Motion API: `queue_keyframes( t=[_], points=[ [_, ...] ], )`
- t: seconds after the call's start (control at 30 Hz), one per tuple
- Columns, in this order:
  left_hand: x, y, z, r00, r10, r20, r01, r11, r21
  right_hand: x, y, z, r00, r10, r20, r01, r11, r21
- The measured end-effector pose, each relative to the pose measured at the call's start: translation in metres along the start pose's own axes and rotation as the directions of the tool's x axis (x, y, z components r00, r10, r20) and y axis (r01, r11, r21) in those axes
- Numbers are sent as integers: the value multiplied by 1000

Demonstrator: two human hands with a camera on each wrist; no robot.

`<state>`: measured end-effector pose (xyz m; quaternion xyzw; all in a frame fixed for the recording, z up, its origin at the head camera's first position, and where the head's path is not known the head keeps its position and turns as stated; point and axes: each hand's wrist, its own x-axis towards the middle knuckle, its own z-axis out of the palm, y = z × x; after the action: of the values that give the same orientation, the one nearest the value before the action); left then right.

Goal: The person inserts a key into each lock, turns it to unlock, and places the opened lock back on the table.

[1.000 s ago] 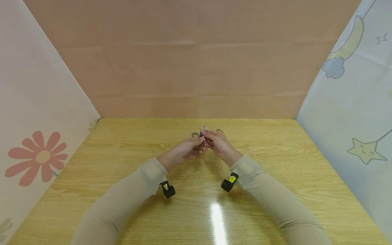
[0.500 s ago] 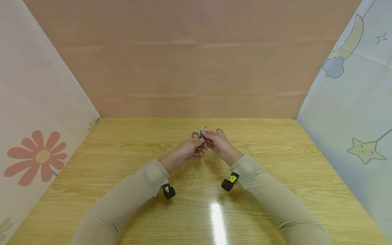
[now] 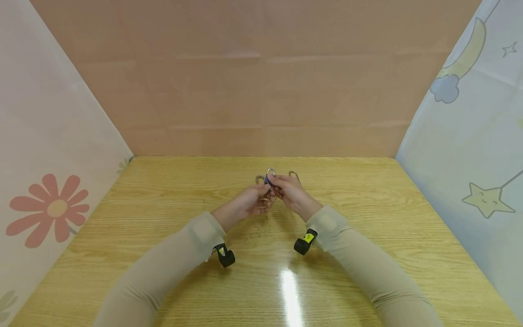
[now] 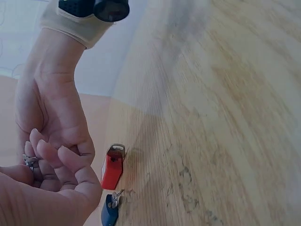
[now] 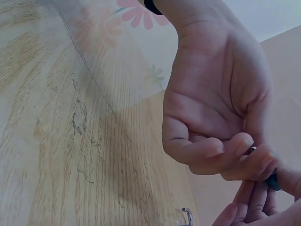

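Above the far middle of the table, both hands meet at a small blue padlock with its silver shackle pointing up. My right hand pinches the padlock's body between thumb and fingers. Just below, my left hand pinches a silver key at the padlock's lower end, mostly hidden by fingers. In the right wrist view, only a sliver of the blue body shows between the hands. On the table lie a red padlock with a metal piece at its end and another blue padlock with keys at it.
Silver shackles of the lying padlocks show beyond the hands, a left shackle and a right shackle. The wooden table is bounded by a pinkish back wall and printed side walls. Black wrist cameras hang under both sleeves.
Both hands have shifted slightly left with the blue padlock. My left fingers under the padlock have changed position a little, and more of the right-hand shackle shows.
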<state>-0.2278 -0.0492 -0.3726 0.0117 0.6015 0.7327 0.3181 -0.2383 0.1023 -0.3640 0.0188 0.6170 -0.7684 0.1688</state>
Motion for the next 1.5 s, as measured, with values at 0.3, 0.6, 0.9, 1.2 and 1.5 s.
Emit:
queue_keyframes(
  t=[0.3,0.6,0.9,1.2,1.5],
  points=[
    [0,1,-2,1000,-5,-2,5,998,70,0,-1,-1,1000,-5,23,5,1000,-23],
    [0,2,-8,968,209,-141,-127,887,445,0,-1,-5,1000,7,-26,-9,996,-93],
    [3,0,-7,990,117,-73,-89,946,312,0,-2,-6,998,3,-57,-9,993,-116],
    [1,-1,-5,989,125,-72,-90,923,375,0,-1,-6,999,-6,-43,1,995,-97],
    [2,0,-5,966,241,-99,-165,860,484,0,1,-2,1000,-4,-23,2,996,-87]
  ],
)
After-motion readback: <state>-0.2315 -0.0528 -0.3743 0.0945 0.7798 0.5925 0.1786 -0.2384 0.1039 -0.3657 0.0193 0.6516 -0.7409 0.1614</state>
